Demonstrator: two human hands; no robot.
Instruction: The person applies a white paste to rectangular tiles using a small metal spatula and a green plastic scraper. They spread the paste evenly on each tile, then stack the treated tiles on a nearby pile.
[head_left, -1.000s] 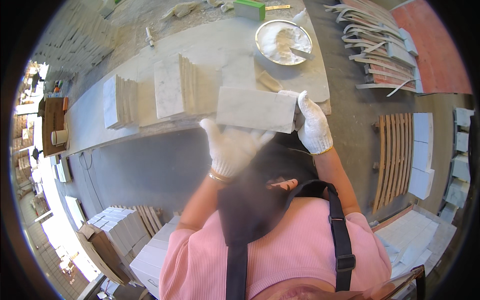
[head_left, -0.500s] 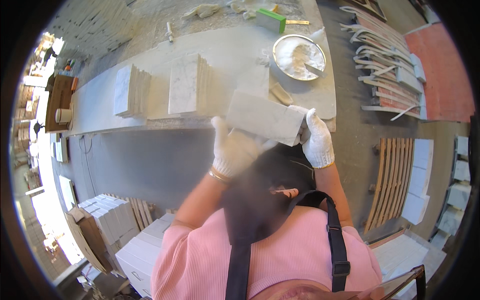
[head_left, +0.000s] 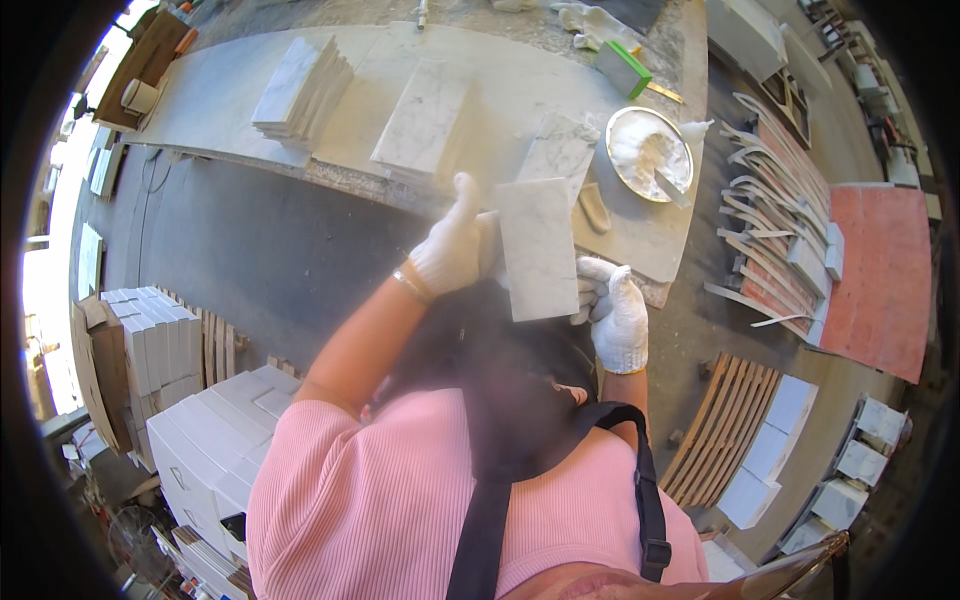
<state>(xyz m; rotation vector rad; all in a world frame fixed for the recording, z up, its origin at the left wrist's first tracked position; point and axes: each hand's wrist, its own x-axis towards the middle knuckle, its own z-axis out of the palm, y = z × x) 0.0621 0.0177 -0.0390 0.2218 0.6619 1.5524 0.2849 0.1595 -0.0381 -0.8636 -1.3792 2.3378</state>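
A rectangular white marble tile [head_left: 540,250] with grey veins stands nearly on end in front of my chest. My right hand [head_left: 617,325], in a white knit glove, grips the tile's lower right edge with bent fingers. My left hand [head_left: 448,250], gloved alike, is at its left edge with the thumb raised and apart; the fingertips are partly hidden beside or behind the tile. Just beyond, another veined tile [head_left: 560,145] lies on the worktable [head_left: 370,80]. A round tub [head_left: 648,150] of white paste with a flat scraper [head_left: 670,187] in it stands to the right.
Two tile stacks, one left [head_left: 290,85] and one nearer the middle [head_left: 425,115], stand on the table. A green block [head_left: 625,68] lies beyond the tub, and a spare glove [head_left: 594,208] beside it. White boxes [head_left: 215,435] sit behind left; a wooden pallet [head_left: 722,430] is at right.
The tile has turned from lying slantwise to nearly upright. My left hand has risen from below it to its left edge. The view has swung, shifting the table.
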